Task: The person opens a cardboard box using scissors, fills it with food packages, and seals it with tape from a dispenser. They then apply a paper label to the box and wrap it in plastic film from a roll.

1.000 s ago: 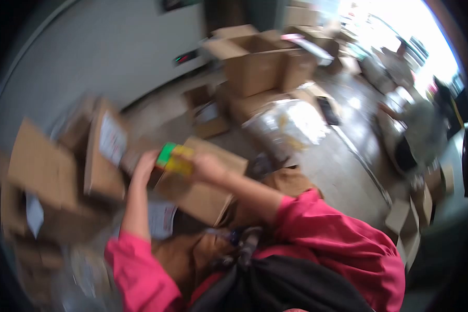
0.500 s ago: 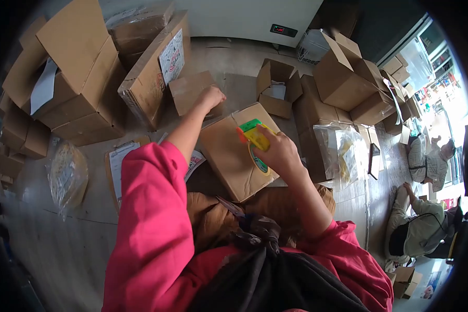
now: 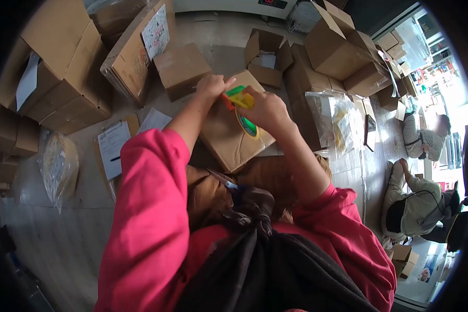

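Under everything is the grey floor (image 3: 83, 234), and on it, right against my brown trousers (image 3: 203, 195), sits the cardboard box (image 3: 226, 138). It is plain tan, set aslant to me, one near corner pointing at my lap, its top flat and slightly creased towards that corner. A smaller carton (image 3: 181, 65) stands just beyond its far left edge, and the clipboard (image 3: 114, 148) lies further left, with white paper on it.

My left hand (image 3: 211, 87) is at the box's far left corner, fingers bunched; I can't tell whether they grip anything. My right hand (image 3: 269, 109) comes over the right edge, fingers closed around the tape dispenser (image 3: 240, 98). That is bright yellow, green along its far side, orange-red at the end facing my left fingers, and it is over the box's far half. Just below it shows a green disc (image 3: 248, 126) ringed in yellow, with pale markings.
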Tool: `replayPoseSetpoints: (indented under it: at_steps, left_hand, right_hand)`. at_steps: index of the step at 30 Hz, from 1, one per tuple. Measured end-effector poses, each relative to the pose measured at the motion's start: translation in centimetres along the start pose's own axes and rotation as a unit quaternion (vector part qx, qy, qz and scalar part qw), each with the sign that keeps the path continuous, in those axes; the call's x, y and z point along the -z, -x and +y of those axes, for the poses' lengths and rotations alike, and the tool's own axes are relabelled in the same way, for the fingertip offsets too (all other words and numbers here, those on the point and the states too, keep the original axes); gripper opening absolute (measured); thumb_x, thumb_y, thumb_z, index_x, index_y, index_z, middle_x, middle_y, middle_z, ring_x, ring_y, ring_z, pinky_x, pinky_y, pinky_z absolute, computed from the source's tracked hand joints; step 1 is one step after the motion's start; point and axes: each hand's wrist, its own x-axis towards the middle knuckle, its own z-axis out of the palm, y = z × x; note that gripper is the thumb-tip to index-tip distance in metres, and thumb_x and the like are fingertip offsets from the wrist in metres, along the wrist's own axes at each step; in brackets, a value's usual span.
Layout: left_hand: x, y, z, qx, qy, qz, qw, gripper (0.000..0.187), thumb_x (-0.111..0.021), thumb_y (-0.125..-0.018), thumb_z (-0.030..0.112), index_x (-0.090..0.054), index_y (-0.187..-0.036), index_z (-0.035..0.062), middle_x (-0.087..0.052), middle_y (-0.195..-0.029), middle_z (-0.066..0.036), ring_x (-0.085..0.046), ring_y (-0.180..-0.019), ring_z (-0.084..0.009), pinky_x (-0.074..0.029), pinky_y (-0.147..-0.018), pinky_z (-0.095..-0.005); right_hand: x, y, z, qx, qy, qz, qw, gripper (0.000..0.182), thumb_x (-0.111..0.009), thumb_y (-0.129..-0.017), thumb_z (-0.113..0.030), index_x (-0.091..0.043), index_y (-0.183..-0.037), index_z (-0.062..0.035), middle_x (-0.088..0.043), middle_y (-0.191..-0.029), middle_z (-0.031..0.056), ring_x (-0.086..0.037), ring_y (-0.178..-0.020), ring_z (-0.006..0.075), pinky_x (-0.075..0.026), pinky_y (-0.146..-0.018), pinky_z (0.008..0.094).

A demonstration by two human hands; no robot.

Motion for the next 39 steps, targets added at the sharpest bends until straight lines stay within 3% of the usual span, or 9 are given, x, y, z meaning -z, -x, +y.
replayPoseSetpoints:
  at_steps: [12,16,19,29,31,32,35,37,39]
  left_hand:
    - [0.3,1.0,0.7,0.053,0.04,-0.037,0.997,0.08,-0.04,-0.082,0.065,-0.039,-0.133,0.002,-0.042,-0.134,-0.018,-0.04,-0.124,-0.0302,-0.033,-0.102,-0.0398]
    - [-4.4,8.0,3.6,-0.339,0.263,0.103,0.897,0.055,-0.057,-0.085,0.034,-0.045,-0.128,0.002,-0.038,-0.137,-0.018,-0.032,-0.13,-0.032,-0.03,-0.105,-0.0392]
    - [-5.2,20.5,7.6,-0.402,-0.068,0.052,0.911,0.054,-0.06,-0.079,0.019,-0.044,-0.131,0.0136,-0.032,-0.143,-0.01,-0.028,-0.132,-0.0273,-0.021,-0.106,-0.0505]
    - [-4.9,14.2,5.1,-0.406,-0.15,0.072,0.899,0.056,-0.049,-0.083,0.012,-0.036,-0.137,0.0201,-0.02,-0.148,-0.002,-0.02,-0.135,-0.0255,-0.021,-0.107,-0.0482]
    - [-5.4,13.4,5.0,-0.4,-0.188,0.067,0.894,0.056,-0.046,-0.083,0.012,-0.034,-0.138,0.0193,-0.015,-0.15,-0.003,-0.017,-0.136,-0.0276,-0.02,-0.108,-0.0464]
    - [-5.6,13.2,5.0,-0.396,-0.218,0.065,0.889,0.057,-0.046,-0.082,0.012,-0.035,-0.137,0.0187,-0.015,-0.15,-0.004,-0.017,-0.136,-0.0282,-0.02,-0.108,-0.0468]
    - [-4.6,13.3,5.5,-0.378,-0.264,0.031,0.887,0.054,-0.044,-0.081,0.014,-0.039,-0.135,0.0167,-0.018,-0.148,-0.008,-0.014,-0.136,-0.0307,-0.019,-0.108,-0.0497]
    - [-4.9,13.9,5.4,-0.366,-0.271,0.041,0.889,0.049,-0.049,-0.082,0.016,-0.046,-0.13,0.0156,-0.018,-0.148,-0.008,-0.011,-0.137,-0.0313,-0.017,-0.108,-0.0508]
    - [-3.7,15.6,5.8,-0.368,-0.182,0.045,0.911,0.042,-0.052,-0.082,0.017,-0.052,-0.124,0.0134,-0.024,-0.145,-0.01,-0.019,-0.134,-0.0319,-0.022,-0.106,-0.0488]
  right_hand:
    - [3.0,18.0,5.5,-0.068,0.029,-0.111,0.991,0.048,-0.063,-0.07,-0.04,-0.058,-0.107,-0.01,-0.062,-0.075,0.0211,-0.063,-0.074,0.0351,-0.051,-0.065,0.043]
    - [0.9,16.4,5.4,-0.04,0.067,-0.096,0.992,0.044,-0.064,-0.068,-0.034,-0.058,-0.101,-0.0065,-0.063,-0.074,0.0199,-0.064,-0.073,0.0336,-0.052,-0.065,0.0418]
    - [0.4,15.9,5.2,-0.042,0.07,-0.091,0.992,0.044,-0.064,-0.068,-0.035,-0.058,-0.1,-0.0066,-0.064,-0.073,0.0183,-0.065,-0.073,0.032,-0.053,-0.064,0.0407]
    - [-2.4,7.4,6.8,-0.082,0.038,-0.072,0.993,0.04,-0.061,-0.072,-0.037,-0.06,-0.098,-0.0074,-0.065,-0.082,0.0179,-0.064,-0.076,0.0334,-0.053,-0.068,0.0398]
    - [-5.9,4.8,12.3,0.195,0.033,-0.201,0.959,0.03,-0.058,-0.076,-0.03,-0.063,-0.103,-0.0168,-0.064,-0.097,0.0162,-0.063,-0.087,0.0301,-0.051,-0.074,0.0385]
    - [-6.1,5.1,12.0,-0.111,-0.235,-0.334,0.906,0.033,-0.056,-0.074,-0.015,-0.062,-0.106,-0.0231,-0.063,-0.102,0.0139,-0.061,-0.092,0.0301,-0.05,-0.077,0.0367]
    - [-6.8,9.5,15.1,0.158,-0.299,-0.221,0.915,0.04,-0.06,-0.076,-0.012,-0.057,-0.115,-0.01,-0.061,-0.108,0.0093,-0.06,-0.092,0.0205,-0.048,-0.08,0.0317]
    - [0.6,13.1,12.7,-0.145,-0.554,-0.281,0.77,0.034,-0.056,-0.084,-0.025,-0.06,-0.11,-0.0034,-0.058,-0.108,0.0045,-0.053,-0.096,0.0112,-0.042,-0.083,0.0254]
    - [4.5,17.1,16.3,-0.111,-0.578,-0.217,0.779,0.043,-0.055,-0.085,-0.024,-0.051,-0.119,0.0023,-0.056,-0.114,0.0079,-0.052,-0.105,0.0146,-0.04,-0.091,0.0264]
